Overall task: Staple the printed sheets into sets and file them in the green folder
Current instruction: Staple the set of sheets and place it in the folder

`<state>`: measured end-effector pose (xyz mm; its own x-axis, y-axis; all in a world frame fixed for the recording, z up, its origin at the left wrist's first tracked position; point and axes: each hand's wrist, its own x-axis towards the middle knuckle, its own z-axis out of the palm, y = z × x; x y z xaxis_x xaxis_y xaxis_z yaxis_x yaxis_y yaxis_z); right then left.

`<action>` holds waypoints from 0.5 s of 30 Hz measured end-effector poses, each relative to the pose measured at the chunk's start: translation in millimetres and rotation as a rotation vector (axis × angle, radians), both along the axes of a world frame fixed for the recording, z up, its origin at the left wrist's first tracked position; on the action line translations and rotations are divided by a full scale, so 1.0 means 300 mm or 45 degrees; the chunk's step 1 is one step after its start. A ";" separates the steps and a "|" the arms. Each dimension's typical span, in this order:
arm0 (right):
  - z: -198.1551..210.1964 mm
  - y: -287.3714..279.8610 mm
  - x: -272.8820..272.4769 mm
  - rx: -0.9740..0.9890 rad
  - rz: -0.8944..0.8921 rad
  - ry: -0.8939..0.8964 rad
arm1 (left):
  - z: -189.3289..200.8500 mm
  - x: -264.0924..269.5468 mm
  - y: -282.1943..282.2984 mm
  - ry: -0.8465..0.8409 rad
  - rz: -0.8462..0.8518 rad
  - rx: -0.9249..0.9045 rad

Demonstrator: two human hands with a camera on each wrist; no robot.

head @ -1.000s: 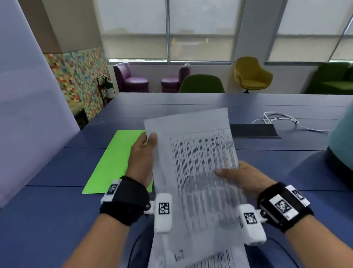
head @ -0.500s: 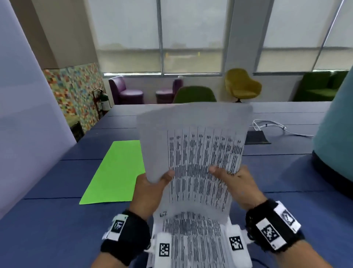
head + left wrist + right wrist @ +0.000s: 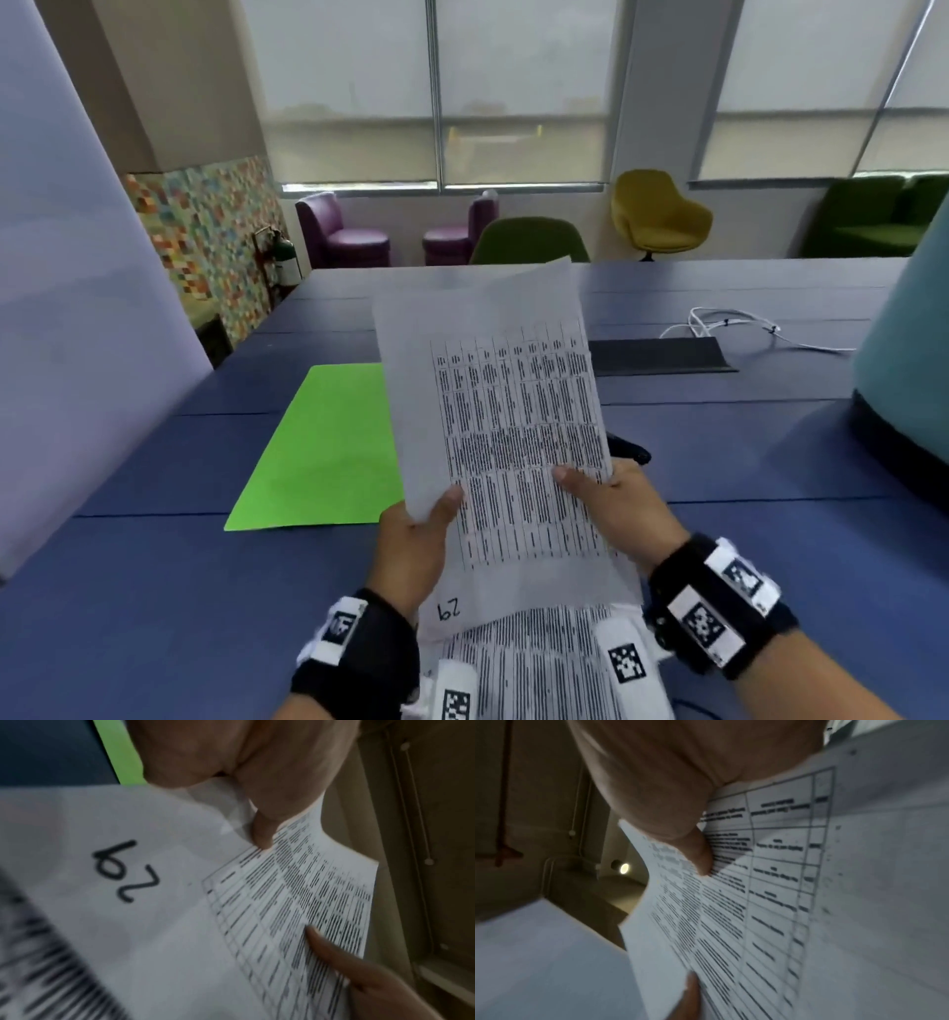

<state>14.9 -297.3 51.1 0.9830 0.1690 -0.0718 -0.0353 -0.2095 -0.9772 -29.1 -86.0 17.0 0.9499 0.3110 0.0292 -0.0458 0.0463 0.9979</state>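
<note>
I hold a printed sheet [image 3: 508, 411] upright over the blue table, its table of dark text facing me and a handwritten number at its lower left. My left hand [image 3: 416, 534] pinches its left edge with the thumb on the front. My right hand [image 3: 611, 503] pinches the right edge the same way. In the left wrist view the sheet [image 3: 180, 902] fills the picture under my left thumb [image 3: 262, 833]. More printed sheets [image 3: 534, 668] lie below, near my wrists. The green folder [image 3: 323, 452] lies flat on the table to the left. A dark object [image 3: 629, 449] peeks out behind the sheet's right edge.
A black mat [image 3: 662, 355] and a white cable [image 3: 734, 324] lie further back on the table [image 3: 154, 616]. A teal rounded object [image 3: 909, 360] stands at the right edge and a pale panel [image 3: 77, 308] at the left. Chairs stand beyond the table.
The sheet has swung upright and turned slightly, and both hands slid down to its lower edges. My head has tilted up, so the room beyond shows more.
</note>
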 end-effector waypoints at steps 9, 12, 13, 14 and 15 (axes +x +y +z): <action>-0.122 -0.084 -0.001 -0.168 0.258 0.437 | 0.002 0.095 0.067 0.312 -0.095 -0.180; -0.099 -0.104 0.027 -0.483 0.250 0.346 | -0.068 0.096 0.051 0.305 -0.027 -0.192; -0.072 -0.113 0.060 -0.576 0.164 0.200 | -0.082 0.084 0.039 0.284 -0.025 -0.205; -0.039 -0.124 0.106 -0.663 0.009 0.007 | -0.105 0.078 0.035 0.286 -0.027 -0.201; -0.003 -0.133 0.159 -0.753 -0.194 -0.188 | -0.110 0.066 0.028 0.279 -0.026 -0.187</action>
<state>62.6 -337.2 50.2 0.9996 -0.0006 0.0279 0.0189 -0.7192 -0.6946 -9.3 -77.7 -16.0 0.9347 0.2774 -0.2221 0.1731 0.1904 0.9663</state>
